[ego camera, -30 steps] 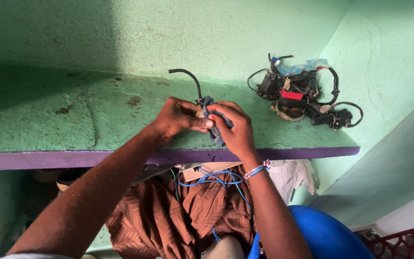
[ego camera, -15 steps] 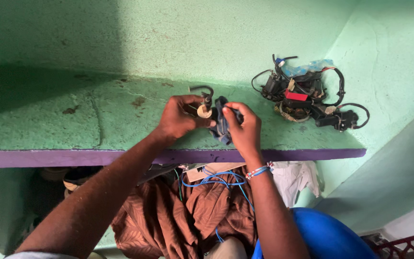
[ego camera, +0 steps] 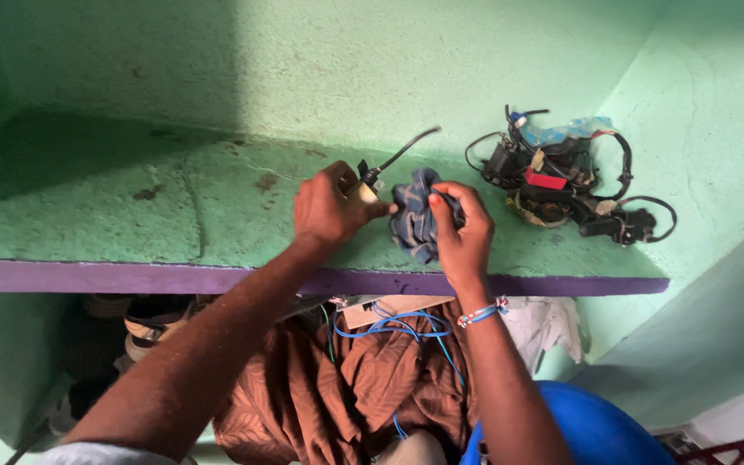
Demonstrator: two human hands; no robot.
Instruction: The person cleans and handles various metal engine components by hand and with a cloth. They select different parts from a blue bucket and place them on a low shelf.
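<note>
Left hand [ego camera: 331, 207]: fingers curled, gripping small cylindrical part with black cable [ego camera: 402, 153], above green shelf [ego camera: 131, 215]. Right hand [ego camera: 461, 231]: fingers pinched on crumpled blue-grey cloth [ego camera: 413, 220], cloth touching part end, over shelf edge.

Soft daylight falls from the right, brightening the green surface [ego camera: 217, 215] there, while its upper left corner lies in deep shadow. The picture is fairly sharp, with slight wide-angle bending at the edges.

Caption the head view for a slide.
Left hand holds a small corded part, right hand a bluish cloth, over a green ledge.
</note>
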